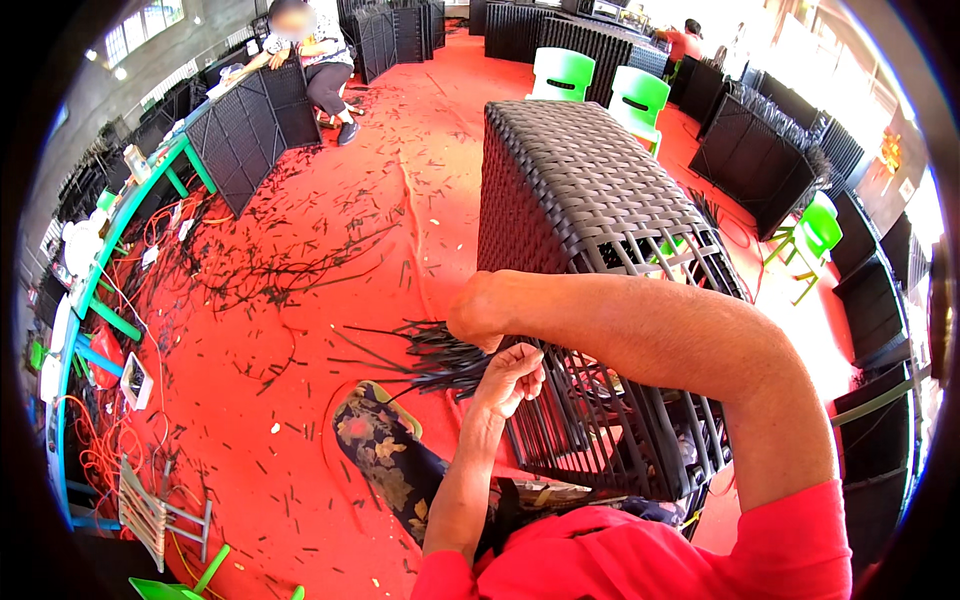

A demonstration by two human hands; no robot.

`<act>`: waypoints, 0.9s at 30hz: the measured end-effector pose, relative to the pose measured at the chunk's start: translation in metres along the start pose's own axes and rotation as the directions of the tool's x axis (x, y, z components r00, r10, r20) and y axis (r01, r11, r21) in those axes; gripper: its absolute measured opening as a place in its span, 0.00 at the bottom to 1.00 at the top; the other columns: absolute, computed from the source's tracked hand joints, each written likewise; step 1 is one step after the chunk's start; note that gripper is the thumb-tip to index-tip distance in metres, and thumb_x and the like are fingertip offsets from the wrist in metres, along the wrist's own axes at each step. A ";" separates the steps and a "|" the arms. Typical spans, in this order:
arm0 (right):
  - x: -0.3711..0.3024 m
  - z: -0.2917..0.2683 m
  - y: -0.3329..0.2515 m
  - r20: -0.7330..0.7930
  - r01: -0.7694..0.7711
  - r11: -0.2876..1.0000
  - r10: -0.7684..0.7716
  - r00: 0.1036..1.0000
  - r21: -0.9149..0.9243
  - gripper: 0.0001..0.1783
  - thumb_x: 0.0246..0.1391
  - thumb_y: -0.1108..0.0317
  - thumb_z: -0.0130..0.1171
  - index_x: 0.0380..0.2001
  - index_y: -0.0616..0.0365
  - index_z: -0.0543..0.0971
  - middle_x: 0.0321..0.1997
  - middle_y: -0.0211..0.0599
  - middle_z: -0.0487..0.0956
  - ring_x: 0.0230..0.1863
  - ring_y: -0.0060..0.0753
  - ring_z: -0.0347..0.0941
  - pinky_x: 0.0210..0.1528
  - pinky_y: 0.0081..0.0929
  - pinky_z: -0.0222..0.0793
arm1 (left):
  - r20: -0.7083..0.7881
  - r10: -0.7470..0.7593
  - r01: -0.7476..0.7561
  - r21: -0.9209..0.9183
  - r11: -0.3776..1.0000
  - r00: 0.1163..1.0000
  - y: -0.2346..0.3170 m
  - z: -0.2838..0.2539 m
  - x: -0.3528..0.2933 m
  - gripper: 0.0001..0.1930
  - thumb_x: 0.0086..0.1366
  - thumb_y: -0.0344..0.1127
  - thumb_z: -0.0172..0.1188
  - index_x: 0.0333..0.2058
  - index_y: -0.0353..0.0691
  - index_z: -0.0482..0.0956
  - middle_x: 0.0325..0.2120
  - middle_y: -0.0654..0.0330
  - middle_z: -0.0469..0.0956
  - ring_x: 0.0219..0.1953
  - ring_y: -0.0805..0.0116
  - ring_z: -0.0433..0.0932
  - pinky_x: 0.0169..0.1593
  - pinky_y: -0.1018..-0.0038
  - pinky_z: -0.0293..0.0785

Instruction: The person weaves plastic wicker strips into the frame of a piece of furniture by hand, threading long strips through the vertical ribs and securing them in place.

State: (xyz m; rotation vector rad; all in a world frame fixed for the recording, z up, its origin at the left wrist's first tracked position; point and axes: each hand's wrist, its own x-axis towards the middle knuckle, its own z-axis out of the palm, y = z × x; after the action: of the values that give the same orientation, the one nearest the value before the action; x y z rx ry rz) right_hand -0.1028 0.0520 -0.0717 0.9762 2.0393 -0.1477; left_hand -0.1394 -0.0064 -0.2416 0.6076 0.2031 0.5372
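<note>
A large black wicker frame (590,170) stands in front of me, slightly to the right. Its far part is covered in tight weave, while bare bars (580,425) show at the near end. My right arm reaches across it from the right. My right hand (478,308) bends down at the frame's left side, its fingers hidden from view. Just below, my left hand (513,378) is closed in a pinch beside the bars; what it holds is too small to make out. Loose black strips (440,352) fan out to the left of both hands.
Black strip scraps (290,275) litter the red floor (300,400). Green chairs (640,98) stand beyond the frame. Stacked black panels (755,160) line the right, and a long bench (130,225) runs along the left. A person (325,60) sits at the far left; another is far back.
</note>
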 end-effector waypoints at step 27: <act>-0.004 -0.002 0.006 -0.206 0.087 0.995 -0.077 0.976 0.042 0.14 0.38 0.62 0.60 0.30 0.56 0.79 0.31 0.37 0.78 0.36 0.38 0.75 0.33 0.37 0.70 | -0.010 -0.012 0.011 -0.051 0.999 1.000 -0.003 0.000 0.000 0.09 0.59 0.37 0.55 0.23 0.44 0.67 0.16 0.65 0.72 0.14 0.77 0.67 0.17 0.82 0.60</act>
State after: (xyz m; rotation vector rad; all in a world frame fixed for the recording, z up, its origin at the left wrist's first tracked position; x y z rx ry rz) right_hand -0.0989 0.0547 -0.0664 0.9723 2.2753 -0.1490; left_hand -0.1378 -0.0081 -0.2430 0.5541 0.2020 0.5331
